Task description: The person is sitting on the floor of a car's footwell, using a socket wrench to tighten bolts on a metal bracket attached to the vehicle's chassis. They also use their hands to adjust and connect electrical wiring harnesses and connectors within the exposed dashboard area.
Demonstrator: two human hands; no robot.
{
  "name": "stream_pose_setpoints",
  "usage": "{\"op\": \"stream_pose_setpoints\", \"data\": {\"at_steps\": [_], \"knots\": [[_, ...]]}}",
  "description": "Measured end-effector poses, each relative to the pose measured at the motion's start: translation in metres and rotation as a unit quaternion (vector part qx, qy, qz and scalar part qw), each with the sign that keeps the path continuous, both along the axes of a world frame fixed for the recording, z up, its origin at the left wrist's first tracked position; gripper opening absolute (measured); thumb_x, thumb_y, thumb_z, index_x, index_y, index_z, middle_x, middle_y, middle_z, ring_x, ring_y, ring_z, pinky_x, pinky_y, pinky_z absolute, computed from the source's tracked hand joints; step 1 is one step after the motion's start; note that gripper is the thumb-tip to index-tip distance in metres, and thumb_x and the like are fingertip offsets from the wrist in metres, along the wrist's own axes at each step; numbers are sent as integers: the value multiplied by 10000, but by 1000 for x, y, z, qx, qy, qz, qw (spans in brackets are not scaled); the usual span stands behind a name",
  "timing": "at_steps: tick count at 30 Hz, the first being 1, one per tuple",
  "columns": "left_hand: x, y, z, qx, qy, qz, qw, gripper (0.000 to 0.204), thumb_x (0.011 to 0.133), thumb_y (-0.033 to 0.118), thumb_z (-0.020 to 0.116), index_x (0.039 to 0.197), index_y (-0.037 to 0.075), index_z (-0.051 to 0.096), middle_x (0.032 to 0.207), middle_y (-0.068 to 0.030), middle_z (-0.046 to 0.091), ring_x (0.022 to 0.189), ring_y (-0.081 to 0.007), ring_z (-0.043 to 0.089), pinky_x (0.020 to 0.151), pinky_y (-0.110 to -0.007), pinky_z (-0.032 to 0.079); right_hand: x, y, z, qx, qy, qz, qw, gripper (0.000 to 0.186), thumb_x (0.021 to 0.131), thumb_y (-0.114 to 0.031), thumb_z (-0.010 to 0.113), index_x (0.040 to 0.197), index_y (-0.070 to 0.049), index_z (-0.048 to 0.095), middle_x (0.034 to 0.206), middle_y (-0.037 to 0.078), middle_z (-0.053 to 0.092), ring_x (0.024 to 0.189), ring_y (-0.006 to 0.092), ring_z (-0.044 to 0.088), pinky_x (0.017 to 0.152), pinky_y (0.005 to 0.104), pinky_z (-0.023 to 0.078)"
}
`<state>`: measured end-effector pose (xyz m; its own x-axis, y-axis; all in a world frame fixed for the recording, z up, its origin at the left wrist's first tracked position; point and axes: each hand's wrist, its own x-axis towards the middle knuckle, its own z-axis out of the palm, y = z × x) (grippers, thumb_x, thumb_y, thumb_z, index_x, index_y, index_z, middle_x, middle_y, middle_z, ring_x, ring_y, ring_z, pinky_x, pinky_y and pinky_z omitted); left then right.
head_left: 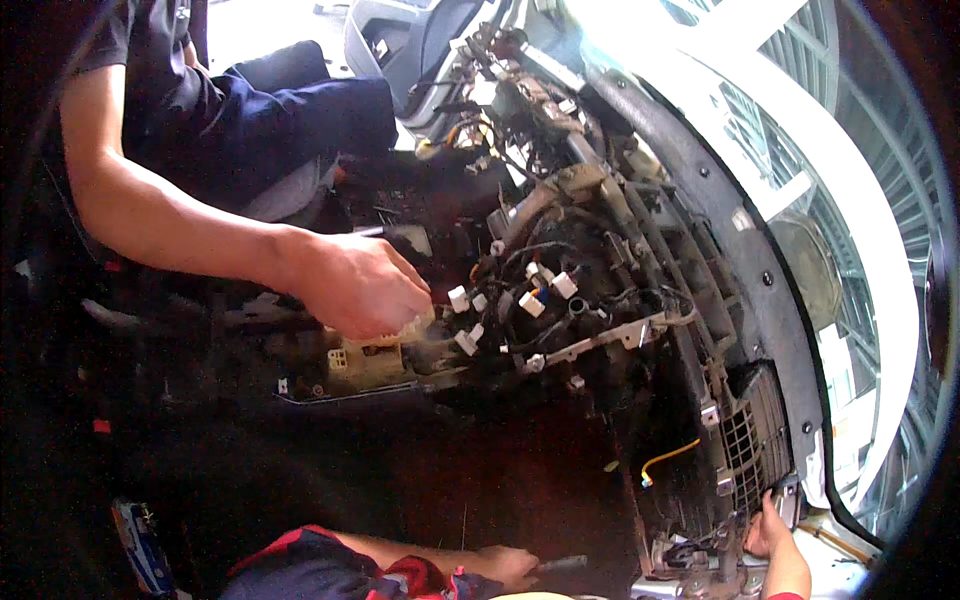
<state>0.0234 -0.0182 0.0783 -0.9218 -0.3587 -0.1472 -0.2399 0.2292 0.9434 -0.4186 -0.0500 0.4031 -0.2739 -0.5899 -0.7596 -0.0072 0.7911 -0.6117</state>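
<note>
At the lower edge, my left hand (510, 566) is closed, with a thin grey bar-like tool (562, 564) sticking out from its fingers; its exact kind is too dim to tell. My right hand (768, 532) is at the lower right, its fingers curled against a small dark part with a shiny face (788, 502). That part sits at the end of the stripped dashboard frame, beside a black grille (742, 455). What the fingertips grip there is partly hidden.
Another person's hand (368, 288) works over a tan bracket (370, 362) in the middle. White connectors (532, 303) and loose wiring hang from the metal crossbeam (610, 205). A yellow wire (670, 458) dangles near the grille. The windscreen (870, 250) curves along the right.
</note>
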Motion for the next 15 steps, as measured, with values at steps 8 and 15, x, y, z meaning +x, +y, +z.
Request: {"op": "stream_pose_setpoints", "data": {"at_steps": [8, 15], "knots": [[7, 10, 7, -12, -16, 25, 999, 412, 851, 382, 530, 1037, 22, 602, 1012, -197, 634, 947, -366, 621, 797, -479, 503, 5, 22, 0, -5, 40, -49, 998, 942, 760, -800, 394, 1286, -20, 444, 1200, 177, 578, 1072, 358, 561, 903, 500, 438], [11, -14, 17, 56, -60, 29, 996, 374, 842, 378, 598, 953, 22, 631, 907, -208, 644, 830, -356, 631, 721, -469, 506, -60, 33, 4, -10, 43, -100, 994, 619, 823, -709, 470, 754, -108, 599, 548, 45, 581, 492, 201, 541, 463, 294, 440]]}}
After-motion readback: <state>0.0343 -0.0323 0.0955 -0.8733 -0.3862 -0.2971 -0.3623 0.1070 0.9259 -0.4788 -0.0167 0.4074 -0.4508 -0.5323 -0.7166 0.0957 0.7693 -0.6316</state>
